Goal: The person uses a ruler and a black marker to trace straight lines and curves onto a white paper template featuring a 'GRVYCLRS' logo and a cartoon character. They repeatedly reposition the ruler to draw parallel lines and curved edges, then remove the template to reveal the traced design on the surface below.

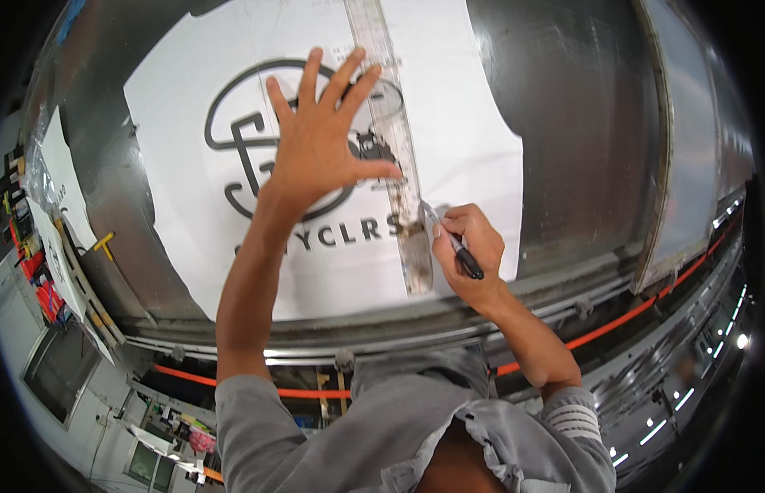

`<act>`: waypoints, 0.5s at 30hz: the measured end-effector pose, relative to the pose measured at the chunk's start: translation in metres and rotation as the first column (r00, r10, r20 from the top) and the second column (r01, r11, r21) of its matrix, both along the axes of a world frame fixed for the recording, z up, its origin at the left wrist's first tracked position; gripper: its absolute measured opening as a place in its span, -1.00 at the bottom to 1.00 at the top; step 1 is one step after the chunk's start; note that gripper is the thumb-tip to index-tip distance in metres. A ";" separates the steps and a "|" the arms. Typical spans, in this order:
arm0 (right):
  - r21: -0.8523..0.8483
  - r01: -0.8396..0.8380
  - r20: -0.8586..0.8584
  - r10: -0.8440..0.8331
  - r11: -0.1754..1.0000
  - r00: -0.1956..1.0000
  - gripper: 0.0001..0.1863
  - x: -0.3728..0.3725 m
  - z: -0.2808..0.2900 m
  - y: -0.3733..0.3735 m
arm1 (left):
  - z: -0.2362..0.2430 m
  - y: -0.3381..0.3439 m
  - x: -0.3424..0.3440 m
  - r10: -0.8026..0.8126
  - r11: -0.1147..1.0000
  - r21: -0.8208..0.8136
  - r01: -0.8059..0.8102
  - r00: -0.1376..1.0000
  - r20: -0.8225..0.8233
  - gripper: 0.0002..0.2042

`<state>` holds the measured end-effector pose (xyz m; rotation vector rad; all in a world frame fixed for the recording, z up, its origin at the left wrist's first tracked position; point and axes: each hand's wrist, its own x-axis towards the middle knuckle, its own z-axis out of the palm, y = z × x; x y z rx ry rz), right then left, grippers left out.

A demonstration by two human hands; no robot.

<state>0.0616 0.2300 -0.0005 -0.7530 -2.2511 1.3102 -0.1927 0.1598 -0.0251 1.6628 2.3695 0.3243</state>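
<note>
A large white sheet (pixel 473 156) with a black round emblem and lettering lies spread on a dark metal table. Across it, running away from me, is a long clear ruler (pixel 413 246). My left hand (pixel 316 148) rests with fingers spread over the emblem, its thumb and fingertips reaching onto the ruler. In my right hand (pixel 473 246) is a marker pen (pixel 458 245) with a black end, its tip at the ruler's right edge on the sheet. Part of the emblem is hidden under my left hand.
A framed panel (pixel 674 140) stands at the table's right. On the left are a yellow T-shaped handle (pixel 105 241) and another printed white sheet (pixel 66 177). Along the table's near side run a metal rail (pixel 300 358) and an orange bar (pixel 596 335).
</note>
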 end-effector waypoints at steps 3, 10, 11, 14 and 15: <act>0.018 -0.046 0.015 0.046 0.999 0.999 -0.79 0.033 0.002 -0.026 | -0.004 -0.004 -0.002 0.010 1.000 0.010 -0.010 1.000 -0.022 0.22; -0.151 -0.057 0.178 0.084 0.987 0.981 -0.87 0.024 0.020 -0.014 | 0.002 -0.002 -0.003 0.000 0.999 0.036 0.001 1.000 -0.026 0.20; -0.223 -0.028 0.247 0.085 0.974 0.965 -0.88 0.010 0.020 -0.002 | 0.003 -0.001 -0.003 0.005 1.000 0.019 -0.005 1.000 -0.014 0.21; -0.153 -0.089 0.305 0.132 0.984 0.943 -0.82 -0.048 0.019 0.039 | 0.007 0.000 -0.003 0.016 0.999 -0.035 -0.015 1.000 0.027 0.24; -0.107 -0.127 0.300 0.154 0.986 0.941 -0.78 -0.067 0.014 0.052 | 0.009 -0.001 -0.003 0.022 0.999 -0.046 -0.021 0.999 0.034 0.23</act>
